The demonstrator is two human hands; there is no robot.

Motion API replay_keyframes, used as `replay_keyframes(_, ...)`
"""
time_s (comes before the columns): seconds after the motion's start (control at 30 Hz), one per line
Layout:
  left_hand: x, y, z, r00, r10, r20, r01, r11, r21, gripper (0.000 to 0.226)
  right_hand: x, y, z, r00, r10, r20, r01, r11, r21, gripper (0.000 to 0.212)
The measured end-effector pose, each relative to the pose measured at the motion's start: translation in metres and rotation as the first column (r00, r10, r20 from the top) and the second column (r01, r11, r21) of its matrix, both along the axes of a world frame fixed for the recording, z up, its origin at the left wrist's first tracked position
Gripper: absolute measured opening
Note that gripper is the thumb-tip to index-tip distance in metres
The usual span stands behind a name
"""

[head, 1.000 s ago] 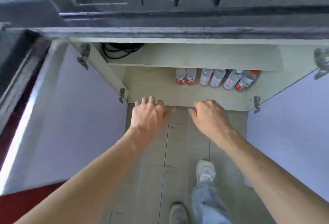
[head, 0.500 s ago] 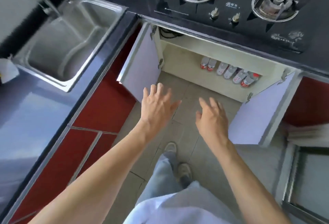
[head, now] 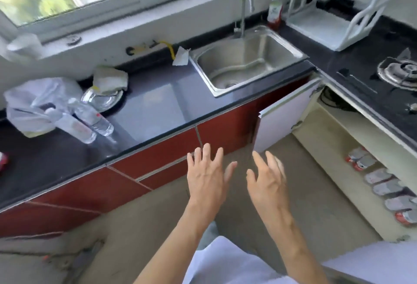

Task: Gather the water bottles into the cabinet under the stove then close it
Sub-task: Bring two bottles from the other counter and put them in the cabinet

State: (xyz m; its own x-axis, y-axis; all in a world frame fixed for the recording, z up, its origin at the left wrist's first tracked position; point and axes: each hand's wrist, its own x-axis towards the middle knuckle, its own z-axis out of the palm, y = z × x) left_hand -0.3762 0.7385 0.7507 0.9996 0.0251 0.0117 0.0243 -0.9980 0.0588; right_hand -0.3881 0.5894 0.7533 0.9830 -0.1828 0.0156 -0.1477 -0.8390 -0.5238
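Clear plastic, and lying on their sides, the loose bottles (head: 79, 126) rest on the dark countertop (head: 155, 103) far to the left, touching the mouth of a crumpled plastic bag (head: 33, 103). At least two show, though blur hides whether more sit inside the bag. The stored bottles (head: 383, 185) stand in a row along the floor of the cabinet (head: 334, 148) under the stove (head: 398, 71). The cabinet's left door (head: 286, 114) is swung wide toward the sink (head: 246, 62), and a white panel at the lower right looks like the other door, also open. Both hands are empty. The left hand (head: 207, 179) and the right hand (head: 267, 185) hang side by side above the bare floor (head: 316, 204) with fingers spread and relaxed, well apart from either group of bottles. The step in hand looks like another fetch: the gathering is partly done, the closing not begun. The next move calls for a reach left and up over the counter edge to grip each loose bottle round its body. They are smooth, lie close together and seem likely to roll if nudged, and the metal dish (head: 102, 99) just behind them should be left alone. After that, each bottle needs carrying across to join the row before either door is swung in.
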Motion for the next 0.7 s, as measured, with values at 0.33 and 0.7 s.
replay_keyframes(0.33, 0.004, 0.167, 0.023, 0.955, 0.281, -0.092, -0.287, 0.957, -0.054, 0.074, 0.035, 0.170, 0.021, 0.958, 0.287, 0.002, -0.287, 0.958, -0.027, 0.054)
replay_keyframes(0.7, 0.007, 0.358, 0.022, 0.879, 0.475, -0.041, -0.477, 0.877, -0.063, 0.094, 0.060, 0.355, 0.016, 0.892, 0.452, 0.013, -0.452, 0.892, -0.006, 0.055)
